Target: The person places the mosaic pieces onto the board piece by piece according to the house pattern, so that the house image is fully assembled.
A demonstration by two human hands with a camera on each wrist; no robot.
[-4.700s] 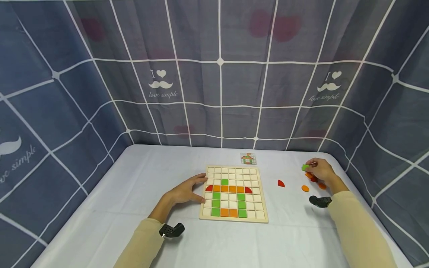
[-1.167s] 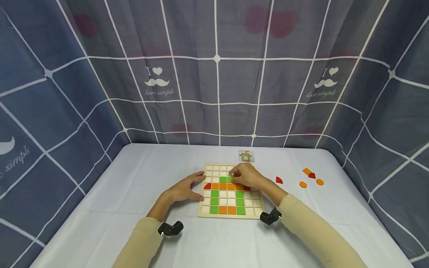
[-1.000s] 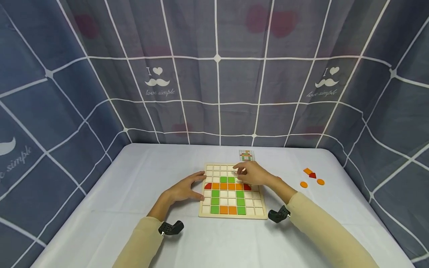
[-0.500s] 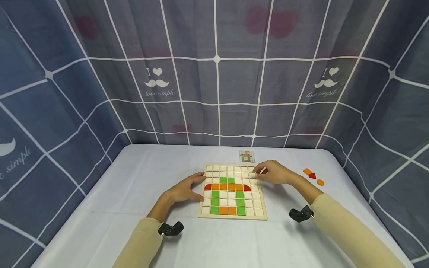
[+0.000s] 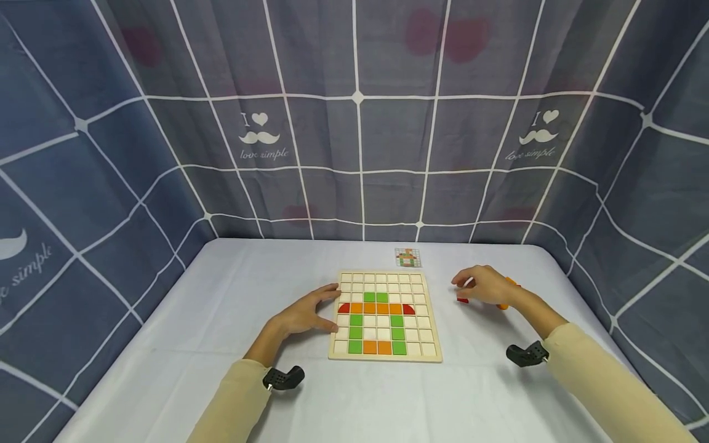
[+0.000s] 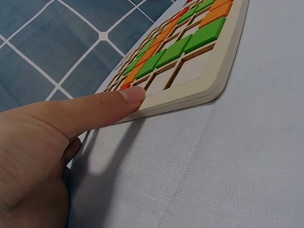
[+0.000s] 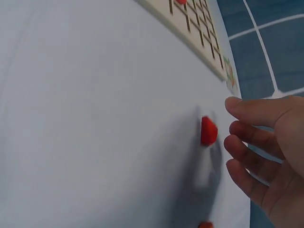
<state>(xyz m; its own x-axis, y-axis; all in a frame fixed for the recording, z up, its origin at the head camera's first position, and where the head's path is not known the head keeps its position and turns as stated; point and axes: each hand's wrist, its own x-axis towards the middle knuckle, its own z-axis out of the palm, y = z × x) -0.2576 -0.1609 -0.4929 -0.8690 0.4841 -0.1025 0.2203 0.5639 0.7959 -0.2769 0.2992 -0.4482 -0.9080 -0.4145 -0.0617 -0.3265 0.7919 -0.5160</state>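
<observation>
A wooden grid board (image 5: 434,344) lies on the table with green, orange and red pieces set in some cells. My left hand (image 5: 304,314) rests at its left edge; in the left wrist view the straight thumb (image 6: 109,107) presses on the board's rim (image 6: 190,95). Two green squares (image 5: 375,298) sit side by side above the orange row. My right hand (image 5: 484,284) hovers just over a loose red quarter-circle piece (image 5: 463,300), partly covered by the fingers. In the right wrist view that red piece (image 7: 208,131) stands apart from the loosely bent fingers, which hold nothing.
Orange pieces (image 5: 503,306) show partly from behind the right hand and wrist. A small card (image 5: 408,257) printed with a coloured grid pattern lies behind the board. Patterned curtains (image 5: 388,135) enclose the table (image 5: 266,264) at the back and sides.
My right hand took a green square from the right-hand pieces, and a second green square now sits in the board. The hand then moved right, off the board, to the red piece. Left hand stayed put.
</observation>
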